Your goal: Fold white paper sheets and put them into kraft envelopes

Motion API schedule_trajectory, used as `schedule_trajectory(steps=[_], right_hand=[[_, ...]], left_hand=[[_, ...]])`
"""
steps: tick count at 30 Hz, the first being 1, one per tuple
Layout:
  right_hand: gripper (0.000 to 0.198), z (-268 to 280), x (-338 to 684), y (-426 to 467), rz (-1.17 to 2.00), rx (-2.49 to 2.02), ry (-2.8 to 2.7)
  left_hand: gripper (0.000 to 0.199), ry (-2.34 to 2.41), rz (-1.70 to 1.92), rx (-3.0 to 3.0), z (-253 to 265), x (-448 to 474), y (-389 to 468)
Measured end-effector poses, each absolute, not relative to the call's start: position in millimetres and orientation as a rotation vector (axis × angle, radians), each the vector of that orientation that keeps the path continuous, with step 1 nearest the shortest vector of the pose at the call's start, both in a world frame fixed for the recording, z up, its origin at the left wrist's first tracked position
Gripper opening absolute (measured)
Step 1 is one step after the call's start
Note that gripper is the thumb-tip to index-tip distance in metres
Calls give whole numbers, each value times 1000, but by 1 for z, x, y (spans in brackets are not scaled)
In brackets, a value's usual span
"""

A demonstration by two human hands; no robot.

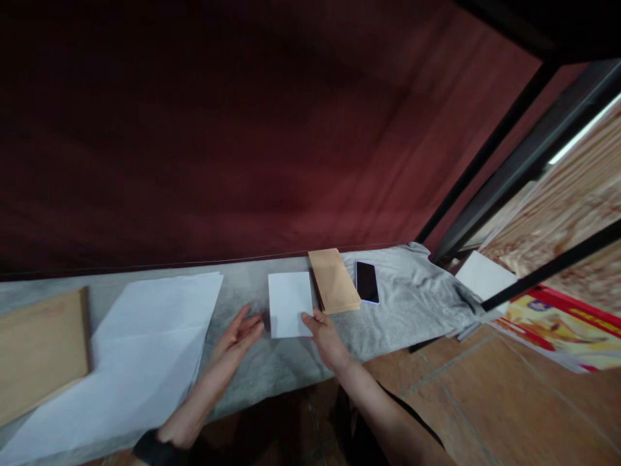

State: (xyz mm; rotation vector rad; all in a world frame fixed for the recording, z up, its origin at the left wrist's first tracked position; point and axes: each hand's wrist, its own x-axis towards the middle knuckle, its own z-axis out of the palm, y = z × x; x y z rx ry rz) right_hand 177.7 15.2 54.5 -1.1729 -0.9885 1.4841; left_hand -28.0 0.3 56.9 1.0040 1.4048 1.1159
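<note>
A small white sheet of paper (pixel 290 301), perhaps folded, is in front of me over the grey cloth. My right hand (pixel 324 333) pinches its lower right edge, the thumb lying on top. To the left of the sheet, my left hand (pixel 240 333) is open, its fingers apart and pointing toward the paper without gripping it. Just right of the sheet lies a stack of brown envelopes (pixel 336 279). Beside that stack rests a dark-screened phone (pixel 367 283) with a pale purple edge.
Large white sheets (pixel 150 343) spread over the cloth (pixel 402 310) at left, beside a big brown envelope or cardboard piece (pixel 43 349). A dark red curtain (pixel 272 142) hangs behind. Black frame bars (pixel 490 149) stand at right, near a colourful box (pixel 567 327) on the tiled floor (pixel 485 401).
</note>
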Motion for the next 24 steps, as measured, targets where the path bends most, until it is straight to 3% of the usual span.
schedule_trajectory(steps=[5,16,24], right_hand=[[43,52,169,5,1730,-1058,-710],[43,49,185,20,1579,-1138,-585],[28,37,193,20,1622,-1310,-942]], left_hand=[[84,1214,1015,892,66,-13,-8],[40,1249,706,1209,60,-39,11],[45,1493,1055,1197,53,-58,28]])
